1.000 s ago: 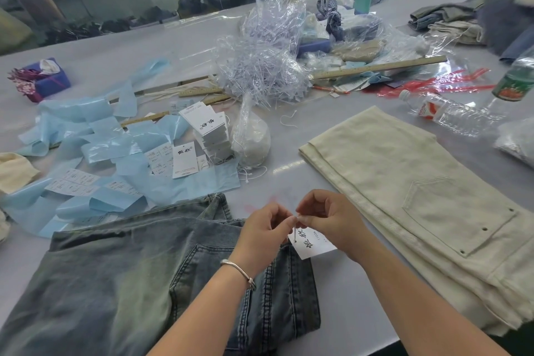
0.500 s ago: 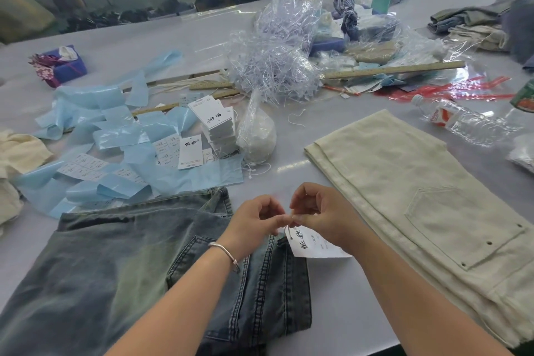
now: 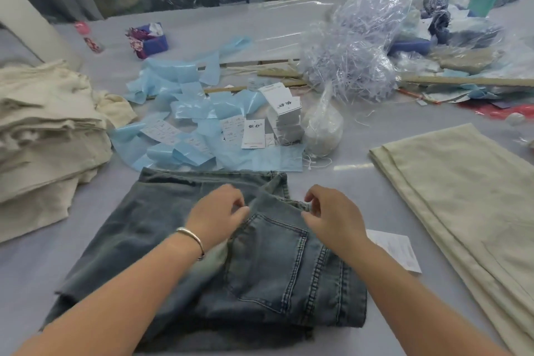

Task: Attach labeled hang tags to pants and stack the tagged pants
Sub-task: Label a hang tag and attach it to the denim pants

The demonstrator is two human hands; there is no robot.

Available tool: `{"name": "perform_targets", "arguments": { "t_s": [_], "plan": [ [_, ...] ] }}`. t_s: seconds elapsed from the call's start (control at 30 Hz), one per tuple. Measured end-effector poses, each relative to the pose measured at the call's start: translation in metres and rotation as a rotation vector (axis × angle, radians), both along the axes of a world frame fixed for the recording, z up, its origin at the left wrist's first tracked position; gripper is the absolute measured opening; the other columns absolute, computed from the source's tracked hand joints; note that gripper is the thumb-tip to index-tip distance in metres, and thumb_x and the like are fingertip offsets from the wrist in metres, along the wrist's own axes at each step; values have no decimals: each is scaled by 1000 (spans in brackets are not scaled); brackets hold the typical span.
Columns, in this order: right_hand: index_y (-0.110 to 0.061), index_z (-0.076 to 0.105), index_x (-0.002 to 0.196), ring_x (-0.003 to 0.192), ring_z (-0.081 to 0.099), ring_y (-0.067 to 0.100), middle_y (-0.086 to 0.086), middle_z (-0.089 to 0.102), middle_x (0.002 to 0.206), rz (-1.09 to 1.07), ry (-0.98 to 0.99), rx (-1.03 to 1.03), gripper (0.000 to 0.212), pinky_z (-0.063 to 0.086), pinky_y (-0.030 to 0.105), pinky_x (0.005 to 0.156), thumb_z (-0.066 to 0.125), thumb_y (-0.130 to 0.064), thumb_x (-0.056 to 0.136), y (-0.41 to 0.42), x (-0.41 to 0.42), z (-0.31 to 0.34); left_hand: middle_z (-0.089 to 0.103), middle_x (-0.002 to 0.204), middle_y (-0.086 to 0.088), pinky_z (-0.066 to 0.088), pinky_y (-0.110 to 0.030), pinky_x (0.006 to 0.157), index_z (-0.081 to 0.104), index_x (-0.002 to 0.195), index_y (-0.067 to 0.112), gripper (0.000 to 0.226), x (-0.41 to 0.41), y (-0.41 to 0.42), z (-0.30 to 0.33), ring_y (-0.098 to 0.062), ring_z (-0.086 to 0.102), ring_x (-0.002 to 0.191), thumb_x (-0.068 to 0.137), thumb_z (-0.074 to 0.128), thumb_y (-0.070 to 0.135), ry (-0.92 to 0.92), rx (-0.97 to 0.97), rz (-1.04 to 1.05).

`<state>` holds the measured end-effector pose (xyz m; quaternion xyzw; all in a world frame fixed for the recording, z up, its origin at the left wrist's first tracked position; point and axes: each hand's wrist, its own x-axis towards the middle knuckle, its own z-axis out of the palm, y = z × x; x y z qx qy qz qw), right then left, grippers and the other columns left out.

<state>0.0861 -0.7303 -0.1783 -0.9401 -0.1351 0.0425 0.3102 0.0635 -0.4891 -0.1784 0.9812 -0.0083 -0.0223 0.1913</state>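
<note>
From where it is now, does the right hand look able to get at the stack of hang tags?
Probably yes: the right hand hovers over the jeans, and only flat blue film lies before the stack of hang tags.

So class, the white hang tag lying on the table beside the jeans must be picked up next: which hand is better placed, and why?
Probably the right hand. The hang tag lies just right of its wrist; the left hand would have to cross the jeans.
</note>
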Motion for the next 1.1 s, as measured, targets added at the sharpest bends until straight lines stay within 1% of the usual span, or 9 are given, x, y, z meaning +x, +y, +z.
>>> {"name": "perform_targets", "arguments": {
  "t_s": [0.07, 0.17, 0.33, 0.43, 0.53, 0.63, 0.73, 0.87, 1.1],
  "plan": [
    [-23, 46, 127, 110, 51, 21, -2, 55, 117, 49, 57, -80, 59, 48, 38, 88, 71, -46, 78, 31, 3, -10, 56, 101, 0, 44, -34, 88, 62, 93, 19, 11, -22, 67, -9, -20, 54, 98, 90, 63, 30, 8, 113, 137],
    [-22, 8, 151, 134, 32, 31, 8, 29, 148, 15, 188, -239, 124, 36, 46, 106, 65, -81, 58, 73, 16, -27, 54, 120, -10, 42, -39, 98, 60, 115, 14, 39, -58, 160, -28, -31, 49, 114, 87, 65, 41, 115, 286, 403],
    [-31, -20, 147, 134, 33, 36, 12, 29, 150, -113, 294, -364, 151, 33, 56, 105, 57, -95, 35, 109, 29, -50, 51, 134, -15, 38, -42, 102, 44, 132, 10, 94, -94, 247, -54, -35, 44, 125, 70, 60, 78, 312, 179, 689],
    [-28, -12, 147, 129, 38, 33, 10, 40, 142, -179, 200, -432, 146, 36, 53, 99, 63, -90, 38, 119, 28, -60, 56, 127, -14, 43, -41, 99, 47, 128, 10, 93, -98, 246, -67, -33, 52, 118, 63, 71, 72, 193, -56, 670],
    [-20, 12, 145, 117, 54, 30, 7, 55, 130, -245, 218, -355, 131, 45, 43, 85, 76, -76, 45, 127, 27, -57, 60, 121, -5, 46, -35, 91, 49, 126, 16, 86, -99, 234, -72, -29, 57, 114, 59, 82, 59, 104, -293, 633],
    [-25, 52, 120, 104, 61, 27, 2, 67, 114, -225, 275, -269, 76, 49, 36, 79, 84, -55, 57, 129, 18, -45, 67, 104, 1, 45, -25, 76, 56, 110, 19, 57, -107, 222, -73, -26, 63, 102, 67, 84, 44, 63, -361, 542],
    [-36, 67, 89, 93, 65, 23, -4, 72, 92, -234, 255, -75, 34, 52, 38, 79, 84, -31, 61, 125, -7, -31, 66, 75, 15, 42, -9, 61, 59, 87, 28, 29, -129, 209, -65, -15, 67, 84, 72, 84, 31, -103, -455, 441],
    [-39, 71, 67, 79, 66, 16, -10, 71, 69, -336, 219, 165, 33, 53, 38, 75, 84, -10, 56, 94, -46, -4, 71, 81, 27, 48, -7, 65, 67, 87, 41, 22, -142, 171, -35, 9, 66, 76, 74, 80, 29, -250, -647, 219],
    [-39, 74, 73, 65, 64, 11, -9, 69, 62, -654, -54, 330, 36, 49, 33, 65, 85, -9, 55, -30, -116, 69, 68, 69, 12, 47, -15, 57, 62, 80, 28, 13, -83, 40, 38, -2, 63, 62, 77, 72, 37, -335, -770, -195]
  ]
}}
